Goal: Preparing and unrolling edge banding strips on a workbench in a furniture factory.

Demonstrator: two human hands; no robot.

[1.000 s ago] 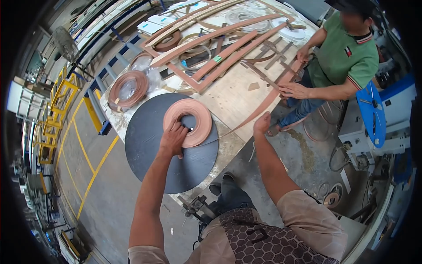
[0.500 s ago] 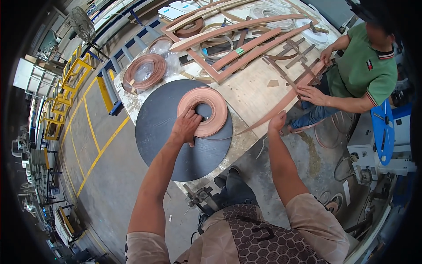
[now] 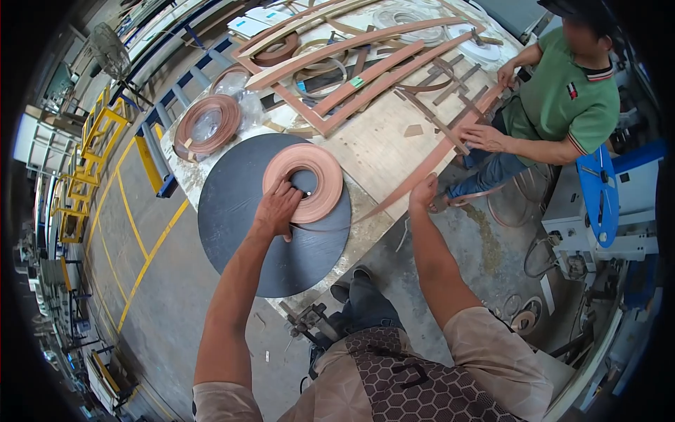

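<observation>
A pinkish-brown roll of edge banding [image 3: 325, 200] lies flat on a round black disc [image 3: 232, 211] at the table's near left corner. My left hand [image 3: 279, 206] rests over the roll's left side, its fingers bent toward the centre hole and its thumb at the outer rim. From the roll a loose strip of edge banding [image 3: 399, 193] runs rightward along the table edge, twisting onto its flat side. My right hand [image 3: 423, 192] is closed on this strip at the edge. Farther along, a co-worker in a green shirt has both hands [image 3: 486, 138] at the strip's far part.
Curved wooden frames [image 3: 337, 112], clamps and a second brown coil [image 3: 208, 125] crowd the table's [image 3: 365, 156] far side. A vise-like metal fitting [image 3: 309, 320] juts out by my legs. To the right stands a machine with a blue plate [image 3: 598, 197]; yellow stands [image 3: 102, 141] are at far left.
The whole view has shifted, so the table and hands sit farther left in the picture. Both my hands keep their places on the roll and the strip.
</observation>
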